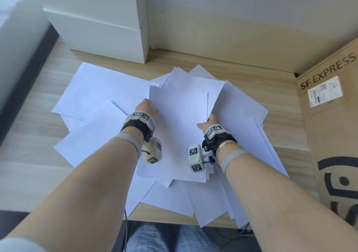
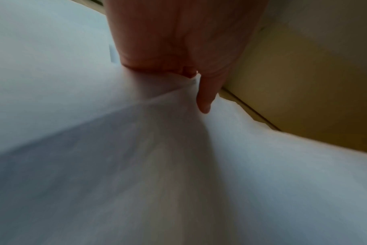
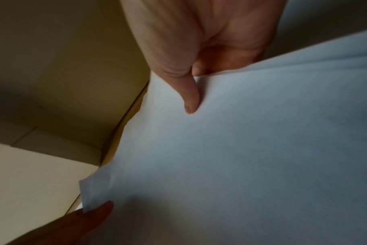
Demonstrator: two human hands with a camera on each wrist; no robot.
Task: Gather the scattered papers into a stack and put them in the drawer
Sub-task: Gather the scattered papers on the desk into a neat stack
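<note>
— Denim-clad knees (image 1: 170, 238) sit nearest, below the desk (image 1: 34, 128). Where are the papers?

— Loose sheets (image 1: 93, 97) fan across the desk; a stack (image 1: 178, 128) rests on top at centre.

— And the hands?

— Left hand (image 1: 144, 106) grips the stack's left edge, right hand (image 1: 208, 123) its right edge, thumbs on top. Far left stands a white cabinet (image 1: 100, 27); right, a cardboard box (image 1: 333, 128).

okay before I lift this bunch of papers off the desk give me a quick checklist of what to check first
1. Left hand grips the bunch's left edge: ok.
2. Right hand grips its right edge, thumb on top: ok.
3. Bunch edges squared: not ok, sheets fan out at the far end.
4. All papers gathered: not ok, loose sheets lie spread over the desk.
5. Drawer open and reachable: cannot tell, no drawer is in view.
6. Cardboard box clear of the bunch: ok.
</note>
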